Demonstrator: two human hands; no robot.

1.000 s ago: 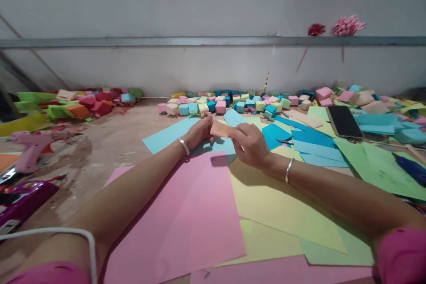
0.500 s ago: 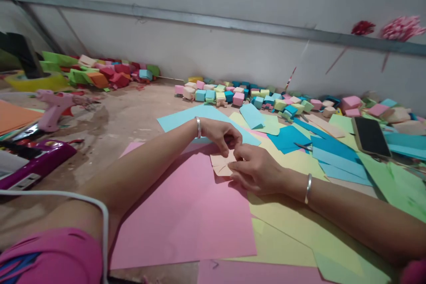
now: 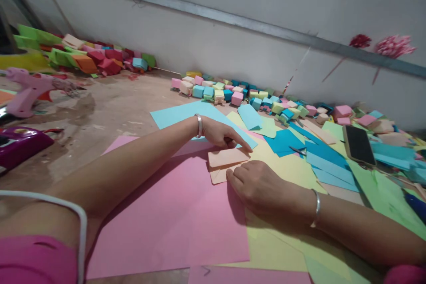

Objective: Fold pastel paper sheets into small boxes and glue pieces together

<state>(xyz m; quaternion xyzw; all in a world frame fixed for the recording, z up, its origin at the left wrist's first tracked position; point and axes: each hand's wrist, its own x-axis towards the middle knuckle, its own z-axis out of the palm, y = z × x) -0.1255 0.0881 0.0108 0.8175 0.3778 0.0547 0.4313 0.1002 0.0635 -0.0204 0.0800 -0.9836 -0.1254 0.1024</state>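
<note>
We touch one folded peach paper's (image 3: pixel 228 158) edges: left hand (image 3: pixel 220 133) pointing, right hand (image 3: pixel 255 185) curled, grips unclear; tabletop (image 3: pixel 113 103) stretches leftward.

Brown tabletop (image 3: pixel 115 104), small paper cubes (image 3: pixel 237 98), light-blue sheet (image 3: pixel 181 117), large pink sheet (image 3: pixel 173 217), purple tool (image 3: pixel 26 144)

Dim, diffuse light is leaving the wall (image 3: pixel 213 49) grey; the right hand (image 3: pixel 258 186) is casting a soft shadow, bangles (image 3: pixel 199 125) are glinting, and the tape (image 3: pixel 23 60) is blurring at the left edge.
</note>
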